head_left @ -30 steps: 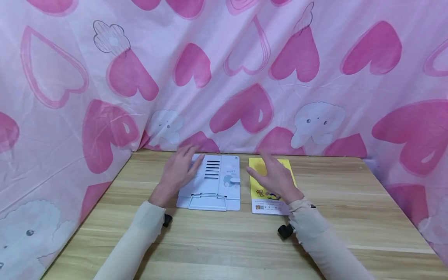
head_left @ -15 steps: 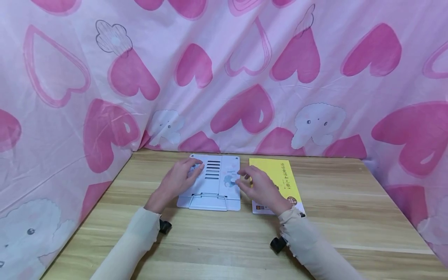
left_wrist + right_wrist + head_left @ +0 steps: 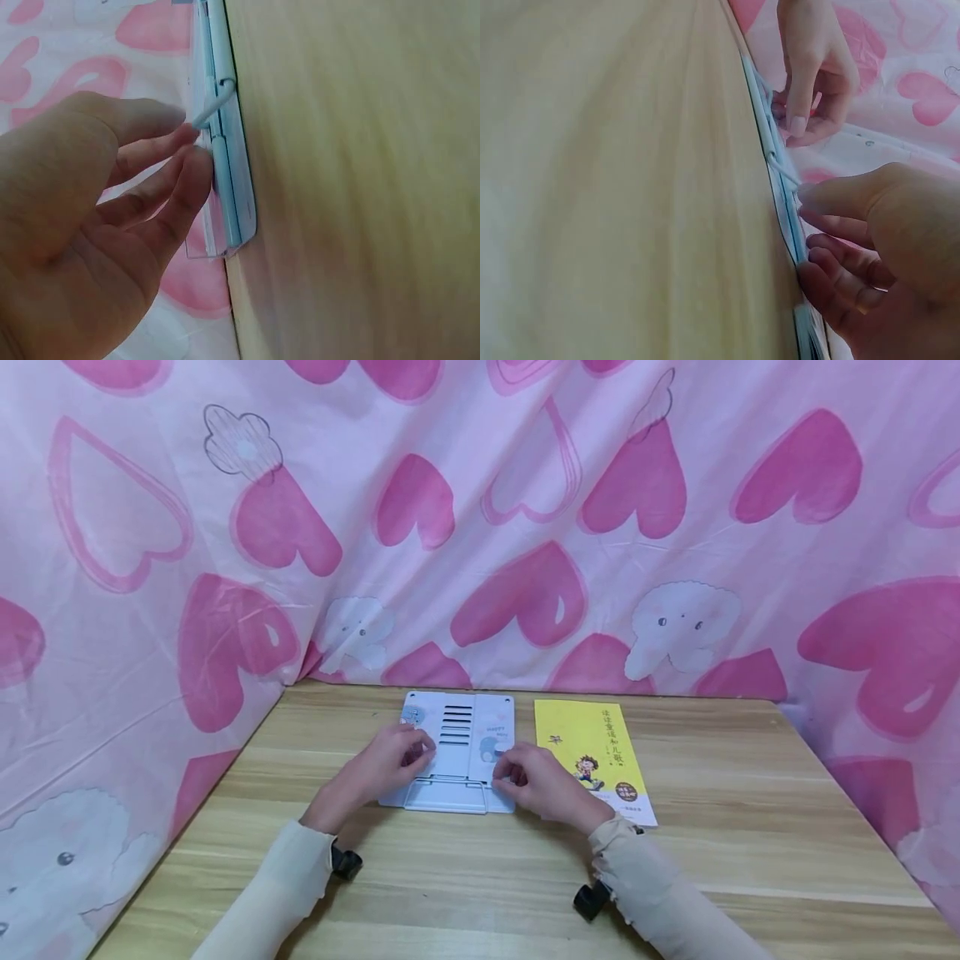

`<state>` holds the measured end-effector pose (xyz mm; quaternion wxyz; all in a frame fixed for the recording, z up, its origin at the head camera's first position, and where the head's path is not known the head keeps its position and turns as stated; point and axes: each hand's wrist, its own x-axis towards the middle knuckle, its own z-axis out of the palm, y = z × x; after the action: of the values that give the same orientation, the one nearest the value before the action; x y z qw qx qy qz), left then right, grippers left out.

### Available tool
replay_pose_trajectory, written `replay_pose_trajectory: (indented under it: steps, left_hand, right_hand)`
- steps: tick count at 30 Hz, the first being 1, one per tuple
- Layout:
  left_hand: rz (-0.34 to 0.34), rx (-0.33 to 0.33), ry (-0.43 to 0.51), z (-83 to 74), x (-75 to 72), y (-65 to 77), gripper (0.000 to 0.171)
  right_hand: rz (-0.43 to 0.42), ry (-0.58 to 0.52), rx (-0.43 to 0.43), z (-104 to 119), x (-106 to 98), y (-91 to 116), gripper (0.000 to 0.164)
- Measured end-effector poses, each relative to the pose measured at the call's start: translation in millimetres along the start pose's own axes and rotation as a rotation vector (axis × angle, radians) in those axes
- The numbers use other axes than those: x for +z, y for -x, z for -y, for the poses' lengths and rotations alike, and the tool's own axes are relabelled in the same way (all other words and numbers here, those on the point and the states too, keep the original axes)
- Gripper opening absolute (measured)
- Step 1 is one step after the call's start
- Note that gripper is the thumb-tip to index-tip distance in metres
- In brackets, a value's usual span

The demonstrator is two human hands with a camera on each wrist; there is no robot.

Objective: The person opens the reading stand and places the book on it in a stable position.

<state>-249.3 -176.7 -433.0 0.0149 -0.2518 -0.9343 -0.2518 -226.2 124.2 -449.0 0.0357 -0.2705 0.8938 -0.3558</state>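
Observation:
A white folding book stand [image 3: 454,762], with slots and printed cartoon pictures, lies flat on the table. Its wire bracket [image 3: 446,811] is hinged along the near edge. At the bracket's left side my left hand [image 3: 378,768] has curled fingers. In the left wrist view the bracket's wire [image 3: 216,103] runs in between the thumb tip and the index finger. My right hand [image 3: 547,785] is at the opposite corner, fingers bent. The right wrist view has the wire [image 3: 784,171] ending at its thumb tip, with the index finger just beneath.
A yellow picture book [image 3: 588,735] with a white bottom band lies right of the stand, partly behind the right hand. The wooden table [image 3: 450,893] ends at a pink heart-patterned curtain [image 3: 480,527] behind and at both sides.
Both hands have come down toward the stand's near edge. The right hand has shifted left, off the yellow book, and its fingers have curled; the left hand's fingers have curled too.

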Motion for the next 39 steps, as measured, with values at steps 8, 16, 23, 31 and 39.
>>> replay_pose_trajectory:
  steps: [8,16,23,31,39]
  left_hand:
    - [0.114,-0.078,0.075,-2.2,-7.4,8.4,0.008]
    - [0.200,-0.074,0.108,-3.1,-19.4,11.1,0.013]
    - [0.225,-0.105,0.093,-5.0,-21.2,11.6,0.015]
    - [0.306,-0.057,0.163,4.1,-25.3,14.3,0.028]
    - [0.371,-0.033,0.200,10.7,-26.6,15.2,0.034]
  right_hand:
    - [0.044,0.006,-0.037,4,10,0,0.011]
    - [0.046,-0.007,-0.007,7,9,2,0.015]
    - [0.054,0.000,-0.040,6,11,2,0.015]
    - [0.073,0.002,-0.066,3,13,4,0.019]
    - [0.104,-0.030,-0.088,4,11,5,0.018]
